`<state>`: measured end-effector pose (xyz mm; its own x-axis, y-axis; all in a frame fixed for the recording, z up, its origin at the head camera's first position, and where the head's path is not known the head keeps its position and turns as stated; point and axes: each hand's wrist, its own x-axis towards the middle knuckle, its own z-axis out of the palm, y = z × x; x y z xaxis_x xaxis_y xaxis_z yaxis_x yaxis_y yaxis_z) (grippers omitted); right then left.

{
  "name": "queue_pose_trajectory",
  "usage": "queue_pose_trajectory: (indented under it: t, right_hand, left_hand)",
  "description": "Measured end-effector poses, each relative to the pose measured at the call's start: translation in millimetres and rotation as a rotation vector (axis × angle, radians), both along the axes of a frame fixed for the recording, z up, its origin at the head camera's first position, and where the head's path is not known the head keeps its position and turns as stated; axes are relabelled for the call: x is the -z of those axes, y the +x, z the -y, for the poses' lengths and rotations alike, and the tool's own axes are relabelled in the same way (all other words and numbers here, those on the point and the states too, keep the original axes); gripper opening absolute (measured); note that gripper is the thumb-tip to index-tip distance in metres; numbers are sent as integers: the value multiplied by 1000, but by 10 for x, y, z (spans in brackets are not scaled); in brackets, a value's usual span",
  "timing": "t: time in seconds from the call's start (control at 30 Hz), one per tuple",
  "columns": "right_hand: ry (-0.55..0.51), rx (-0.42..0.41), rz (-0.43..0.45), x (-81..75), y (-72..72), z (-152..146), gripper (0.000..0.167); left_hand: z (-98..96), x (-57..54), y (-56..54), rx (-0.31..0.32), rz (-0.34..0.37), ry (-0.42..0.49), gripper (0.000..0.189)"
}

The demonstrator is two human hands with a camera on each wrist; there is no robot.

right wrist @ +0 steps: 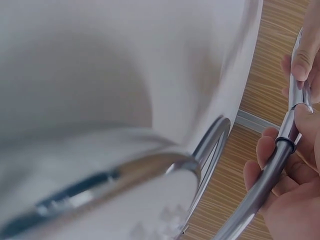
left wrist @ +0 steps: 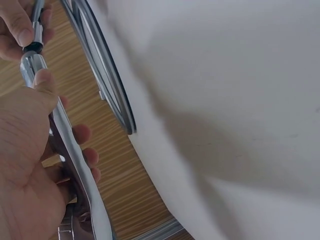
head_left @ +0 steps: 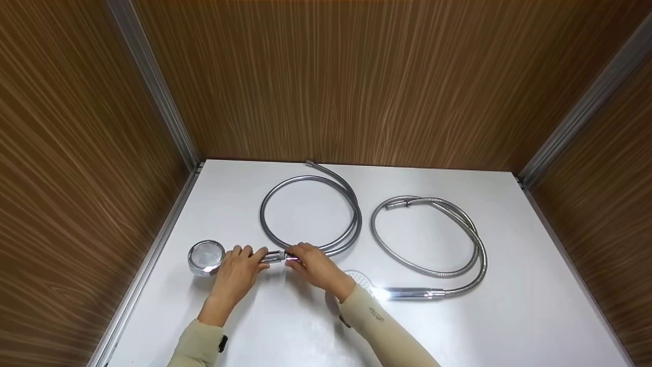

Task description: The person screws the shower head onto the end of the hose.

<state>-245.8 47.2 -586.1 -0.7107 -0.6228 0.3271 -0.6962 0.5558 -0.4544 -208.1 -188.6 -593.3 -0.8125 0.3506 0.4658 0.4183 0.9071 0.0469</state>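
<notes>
A chrome hand shower (head_left: pixel 206 255) with a round head is held over the left part of the white table. My left hand (head_left: pixel 238 272) grips its handle (left wrist: pixel 75 155), fingers wrapped underneath and thumb along the top. At the handle's lower end, my right hand (head_left: pixel 317 269) holds the metal connector (right wrist: pixel 287 127) of a grey shower hose (head_left: pixel 263 209) between thumb and fingers. Connector and handle end are in line and meet; a dark ring shows there in the left wrist view. How far they are screwed together I cannot tell. The hose lies looped behind the hands.
A second hand shower (head_left: pixel 412 293) lies to the right, its head partly hidden by my right forearm. Its silver hose (head_left: pixel 484 255) is coiled behind it. Wood-grain panels (head_left: pixel 356 86) enclose the white table (head_left: pixel 530 306) at the back and sides.
</notes>
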Motion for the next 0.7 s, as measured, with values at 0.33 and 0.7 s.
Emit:
queue_pose_trajectory:
  t: [0.33, 0.7]
  right_hand:
    - [17, 13, 25, -74, -11, 38, 26]
    - [36, 11, 53, -99, -22, 75, 24]
  left_hand:
    - [-55, -38, 6, 9, 15, 13, 36]
    - [-69, -74, 36, -3, 7, 23, 36]
